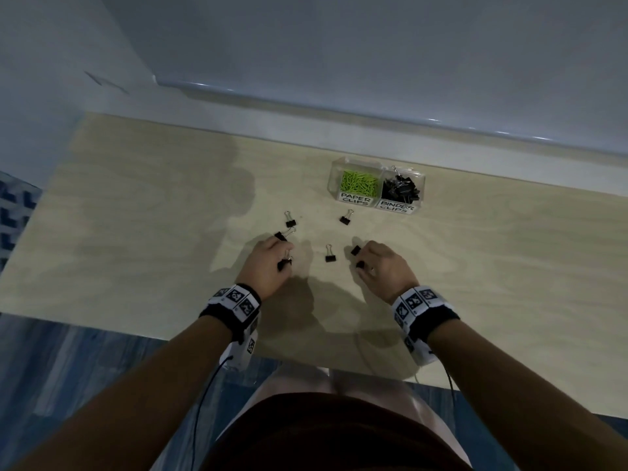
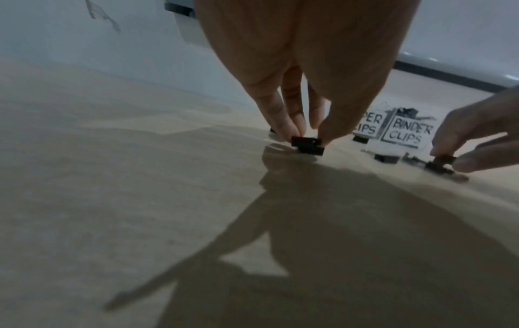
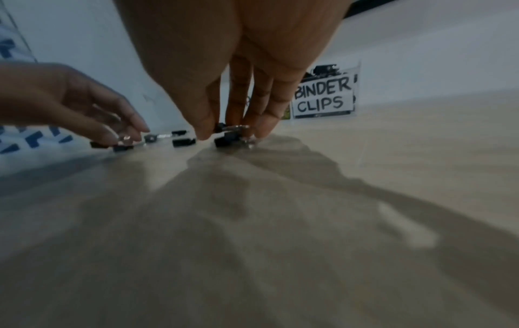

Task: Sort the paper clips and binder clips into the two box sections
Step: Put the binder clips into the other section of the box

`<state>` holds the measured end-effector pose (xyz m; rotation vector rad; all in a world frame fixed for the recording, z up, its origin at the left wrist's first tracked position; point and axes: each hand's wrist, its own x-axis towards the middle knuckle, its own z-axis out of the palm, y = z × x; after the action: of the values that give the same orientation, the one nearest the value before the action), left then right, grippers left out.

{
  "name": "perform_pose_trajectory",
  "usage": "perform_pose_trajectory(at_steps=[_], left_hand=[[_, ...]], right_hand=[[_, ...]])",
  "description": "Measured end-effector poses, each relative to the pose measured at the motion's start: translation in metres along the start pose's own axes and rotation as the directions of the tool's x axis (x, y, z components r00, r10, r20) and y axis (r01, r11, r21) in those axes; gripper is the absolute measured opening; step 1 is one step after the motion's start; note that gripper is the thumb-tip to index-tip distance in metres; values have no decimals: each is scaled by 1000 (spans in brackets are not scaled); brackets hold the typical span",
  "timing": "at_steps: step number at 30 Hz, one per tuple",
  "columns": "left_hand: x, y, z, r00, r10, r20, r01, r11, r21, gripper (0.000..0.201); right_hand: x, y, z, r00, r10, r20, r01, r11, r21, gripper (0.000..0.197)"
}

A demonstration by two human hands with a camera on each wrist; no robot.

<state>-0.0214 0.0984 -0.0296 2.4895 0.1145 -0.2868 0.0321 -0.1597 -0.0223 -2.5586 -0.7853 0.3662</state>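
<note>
A clear two-section box stands on the table. Its left section, labelled PAPER CLIPS, holds green paper clips; the right one, labelled BINDER CLIPS, holds black binder clips. My left hand is down on the table and pinches a black binder clip, with another clip right under it. My right hand pinches a black binder clip just above one more clip. Three loose binder clips lie between my hands and the box.
The light wooden table runs to a white wall ledge close behind the box. Its near edge is just in front of my lap. A blue patterned surface shows beyond the table's left end.
</note>
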Motion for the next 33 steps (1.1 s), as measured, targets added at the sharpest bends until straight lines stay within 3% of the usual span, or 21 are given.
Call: perform_pose_trajectory(at_steps=[3,7,12,15,20,23,26,29,33], left_hand=[[-1,2,2,995,45,86,-56,989,136,33],[-2,4,0,992,90,87,-104,978,179,22],[5,6,-5,987,30,155,-58,983,177,23],[7,10,-9,994,-17,112,9,997,74,17],[29,48,-15,997,-10,76,28,973,-228,9],[63,102,-17,992,92,82,-63,953,-296,10],[105,154,-11,985,169,44,-149,945,-292,11],[143,188,-2,986,168,0,-163,960,-228,12],[169,196,10,994,106,-35,-111,979,-171,16]], right_hand=[[-1,-2,9,1000,1,-27,-3,999,-47,18],[-4,-3,10,999,3,-54,-6,998,-59,17],[-2,0,10,1000,-5,-4,5,1000,-26,17],[-3,3,3,995,74,-73,-67,994,85,17],[5,16,-36,916,231,-328,-132,946,297,14],[26,35,-67,846,366,-387,-241,911,336,17],[52,51,-89,786,396,-475,-264,909,321,18],[74,62,-95,761,462,-455,-328,880,344,19],[85,68,-93,783,523,-336,-423,844,329,27]])
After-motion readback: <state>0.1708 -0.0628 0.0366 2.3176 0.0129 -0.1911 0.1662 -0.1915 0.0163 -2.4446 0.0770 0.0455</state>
